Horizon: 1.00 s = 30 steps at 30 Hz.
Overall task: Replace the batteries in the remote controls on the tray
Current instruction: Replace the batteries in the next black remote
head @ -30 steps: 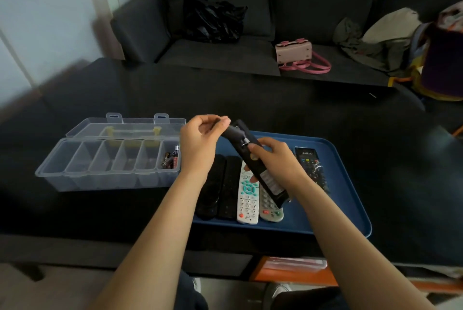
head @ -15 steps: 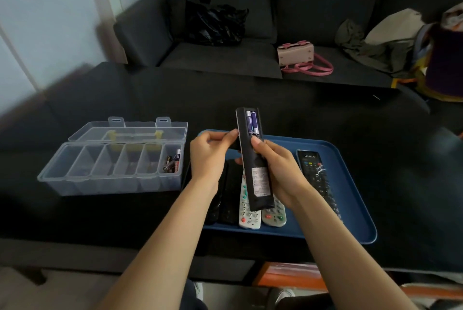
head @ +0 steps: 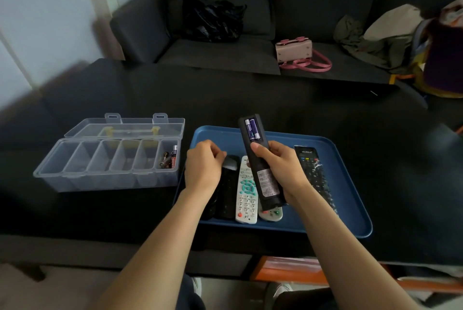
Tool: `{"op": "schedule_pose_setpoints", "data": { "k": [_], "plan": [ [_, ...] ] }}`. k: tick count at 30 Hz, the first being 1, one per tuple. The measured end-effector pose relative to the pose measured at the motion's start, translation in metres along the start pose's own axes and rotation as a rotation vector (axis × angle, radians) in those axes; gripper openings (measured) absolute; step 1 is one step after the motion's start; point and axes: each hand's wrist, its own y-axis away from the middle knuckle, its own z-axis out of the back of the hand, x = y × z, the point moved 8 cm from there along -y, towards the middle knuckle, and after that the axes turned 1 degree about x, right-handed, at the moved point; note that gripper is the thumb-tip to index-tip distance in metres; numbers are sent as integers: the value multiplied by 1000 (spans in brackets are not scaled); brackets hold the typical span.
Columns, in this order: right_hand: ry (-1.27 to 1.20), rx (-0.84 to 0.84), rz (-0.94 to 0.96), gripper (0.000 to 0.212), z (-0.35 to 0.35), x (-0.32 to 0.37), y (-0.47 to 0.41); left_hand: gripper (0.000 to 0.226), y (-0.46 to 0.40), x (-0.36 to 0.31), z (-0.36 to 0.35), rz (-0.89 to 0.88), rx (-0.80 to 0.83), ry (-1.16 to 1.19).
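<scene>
While my right hand [head: 280, 172] grips the black remote [head: 260, 159] back side up, the blue tray [head: 350, 209] spreads under and beyond both hands, with the rest of the remotes lying on it side by side, long axes running away from me. Left of my left hand [head: 204, 167] sits the clear compartment box [head: 107, 159], lid thrown open; only its nearest cell, the one just beside the tray, holds loose batteries [head: 170, 157].

Key relation: the held remote's long axis points away from me and slightly left, tilted up off the tray. Its open battery bay is at the far end, beyond my right thumb, with two purple cells [head: 252, 129] seated side by side along that axis. My left hand is the free one for pulling them. It hovers just left of the remote and nearer me than the bay, above a dark remote [head: 229, 184] on the tray, fingers curled in. Whether it pinches the battery cover or anything else, I cannot tell.

Judgement: the left hand must travel forward and right to the bay, then carry cells left to the box.

Writing: white sticker [head: 267, 182] on the held remote, print too small to read. Black remote [head: 313, 172] right of my right hand carries a short brand line at its top edge, not legible. White remote [head: 246, 192] shows teal keys, labels unreadable.
</scene>
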Motion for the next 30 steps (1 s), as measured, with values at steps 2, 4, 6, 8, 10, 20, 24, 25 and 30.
{"op": "schedule_pose_setpoints", "data": {
  "k": [2,4,6,8,10,20,24,25,30],
  "plan": [
    [-4,11,-1,17,-1,1,1,11,3,2,-1,-8,11,-229],
    [-25,28,-5,18,-3,1,2,11,4,0,-1,-43,-6,-390],
    [-66,42,-8,18,-4,2,3,15,2,-9,2,-157,-54,-378],
    [-82,59,1,16,-4,3,3,23,4,-29,9,-302,-96,-194],
    [-48,82,26,16,-6,5,4,33,11,-51,16,-446,-105,-49],
    [285,20,183,23,-3,12,4,48,17,-66,5,-632,-26,-174],
    [308,13,207,20,-4,15,4,41,17,-68,6,-683,-32,-175],
    [309,19,206,20,-4,15,4,39,17,-68,8,-685,-45,-166],
    [337,14,201,28,-4,15,5,41,18,-69,9,-693,-38,-186]
  ]
}}
